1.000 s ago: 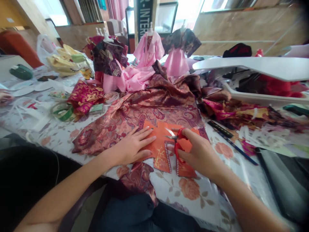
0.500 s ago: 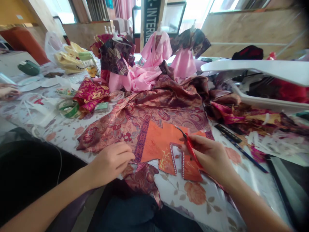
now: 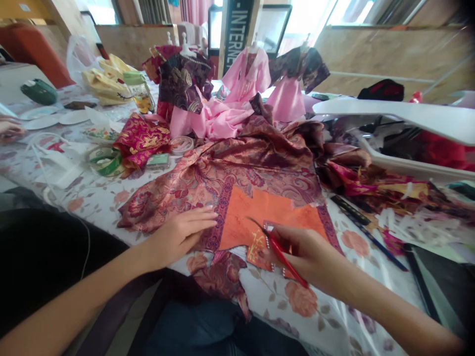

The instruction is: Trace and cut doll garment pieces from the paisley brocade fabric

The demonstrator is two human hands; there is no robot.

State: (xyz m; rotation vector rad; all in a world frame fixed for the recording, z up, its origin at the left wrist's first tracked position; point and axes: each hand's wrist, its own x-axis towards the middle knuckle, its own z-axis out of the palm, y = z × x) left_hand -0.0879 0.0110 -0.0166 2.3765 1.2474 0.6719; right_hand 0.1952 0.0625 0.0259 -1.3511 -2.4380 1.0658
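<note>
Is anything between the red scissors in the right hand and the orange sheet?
Nothing visible: the red scissors in the right hand sit directly over the orange sheet. The left hand rests on the brocade cloth beside it, out of the way.

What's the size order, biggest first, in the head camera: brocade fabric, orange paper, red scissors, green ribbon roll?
1. Paisley brocade fabric
2. Orange paper
3. Red scissors and green ribbon roll, unranked: the scissors are nearer the camera, partly hidden by the right hand.
</note>
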